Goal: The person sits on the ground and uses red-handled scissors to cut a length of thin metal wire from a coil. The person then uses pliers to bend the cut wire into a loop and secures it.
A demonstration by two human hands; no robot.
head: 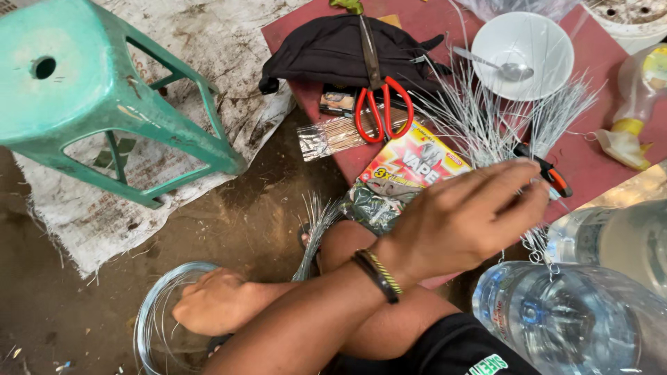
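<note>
Bottle: a clear plastic water bottle [577,319] was seen nearest, at lower right.
Left hand: the left hand [465,219] was stretched across, fingers [517,191] pinched on a bundle of thin wires [486,118] over the red worktop [590,160].
Right hand: the right hand [212,302] was closed on the wire coil [156,312] on the floor.

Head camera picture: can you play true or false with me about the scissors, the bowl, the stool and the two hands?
1. The scissors have red handles. True.
2. A spoon lies in the white bowl. True.
3. The stool is red. False: it is green.
4. The left hand holds the scissors. False: it pinches the bundle of thin wires, and the scissors lie untouched on a black bag.
5. The right hand is closed on the wire coil down on the ground. True.
</note>
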